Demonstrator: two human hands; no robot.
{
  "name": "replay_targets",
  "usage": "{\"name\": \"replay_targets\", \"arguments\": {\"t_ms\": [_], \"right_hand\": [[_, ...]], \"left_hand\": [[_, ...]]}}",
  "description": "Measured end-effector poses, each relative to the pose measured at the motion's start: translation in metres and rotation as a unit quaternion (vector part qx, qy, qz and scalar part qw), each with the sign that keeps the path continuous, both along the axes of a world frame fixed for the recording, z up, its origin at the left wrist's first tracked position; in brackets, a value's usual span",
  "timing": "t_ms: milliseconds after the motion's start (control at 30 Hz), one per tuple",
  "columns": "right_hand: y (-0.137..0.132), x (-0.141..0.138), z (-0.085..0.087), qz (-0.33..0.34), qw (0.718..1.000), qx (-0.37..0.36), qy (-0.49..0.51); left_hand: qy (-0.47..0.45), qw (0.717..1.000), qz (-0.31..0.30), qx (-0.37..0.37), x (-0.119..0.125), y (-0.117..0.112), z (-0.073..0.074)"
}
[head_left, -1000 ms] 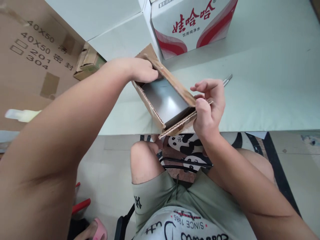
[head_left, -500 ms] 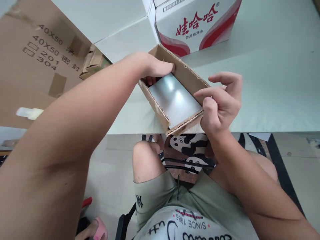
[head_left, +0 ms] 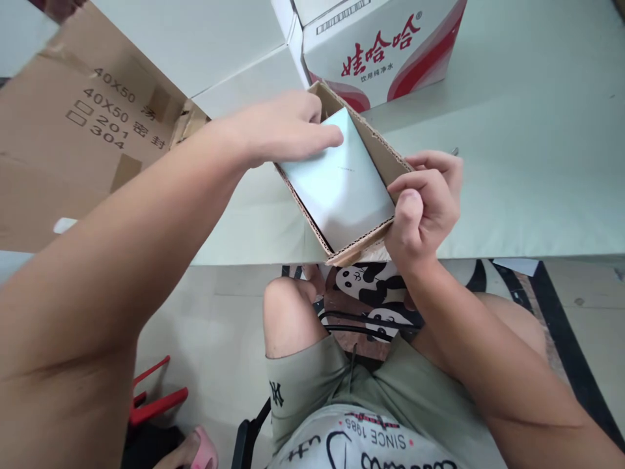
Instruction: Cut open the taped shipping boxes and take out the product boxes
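Note:
A narrow open cardboard box (head_left: pixel 385 146) sits tilted at the table's front edge. Inside it lies a smooth pale blue-white box (head_left: pixel 349 185), its far end raised. My left hand (head_left: pixel 303 127) grips that raised end, thumb on top and fingers hidden beneath. At the cardboard box's right corner, my right hand (head_left: pixel 427 202) has its fingers curled, with a fingertip reaching over the rim. A small grey tip (head_left: pixel 455 151) pokes out behind those fingers; what it belongs to is hidden.
A white and red water carton (head_left: pixel 385 58) stands behind on the pale table (head_left: pixel 527 163). On the left is a large brown carton (head_left: pixel 58 169) with printed numbers. A red stool (head_left: pixel 159 404) and a person's foot in a pink slipper (head_left: pixel 205 449) show below left.
My left hand has come up out of the cardboard box, raising the pale box's far end. My right hand has curled in closer to the box corner.

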State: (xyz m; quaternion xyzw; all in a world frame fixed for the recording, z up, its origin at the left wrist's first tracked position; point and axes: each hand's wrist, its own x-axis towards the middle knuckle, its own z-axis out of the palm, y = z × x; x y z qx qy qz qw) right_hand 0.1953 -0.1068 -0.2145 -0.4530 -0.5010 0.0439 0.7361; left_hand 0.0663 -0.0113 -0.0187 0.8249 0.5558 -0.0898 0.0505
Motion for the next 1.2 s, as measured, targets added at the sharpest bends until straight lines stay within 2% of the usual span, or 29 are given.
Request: {"name": "replay_targets", "arguments": {"t_ms": [67,133,300,400,500,700,833,900,1067,1133,1200], "right_hand": [[-0.002,0.003,0.001,-0.010,1.000,0.002,0.002],[-0.004,0.005,0.004,-0.012,1.000,0.023,0.010],[-0.008,-0.001,0.011,-0.015,0.996,0.083,-0.013],[-0.008,-0.007,0.011,-0.033,0.998,0.026,-0.045],[-0.005,-0.010,0.009,-0.021,0.998,-0.009,-0.050],[-0.002,-0.015,0.011,-0.005,0.999,0.006,-0.053],[-0.004,-0.020,0.013,-0.012,0.997,-0.016,-0.073],[-0.005,-0.020,0.013,-0.015,0.996,-0.035,-0.080],[-0.005,-0.018,0.013,-0.002,0.996,-0.049,-0.074],[-0.005,-0.016,0.012,-0.002,0.997,-0.044,-0.070],[-0.003,-0.015,0.012,-0.008,0.996,-0.047,-0.071]], "left_hand": [[0.006,1.000,-0.016,-0.010,-0.003,-0.012,0.006],[-0.022,0.998,-0.051,-0.009,-0.011,-0.020,0.006],[-0.132,0.984,-0.118,-0.003,-0.039,-0.017,-0.015],[-0.186,0.971,-0.150,-0.021,-0.056,-0.008,-0.027],[-0.226,0.958,-0.164,-0.071,-0.075,-0.001,-0.030],[-0.252,0.937,-0.120,-0.208,-0.110,0.003,-0.026],[-0.276,0.923,-0.074,-0.256,-0.120,0.003,-0.030],[-0.287,0.916,-0.026,-0.278,-0.118,0.002,-0.034],[-0.314,0.876,0.121,-0.346,-0.101,0.007,-0.044],[-0.290,0.877,0.154,-0.351,-0.094,0.011,-0.048],[-0.288,0.879,0.162,-0.344,-0.087,0.014,-0.050]]}}
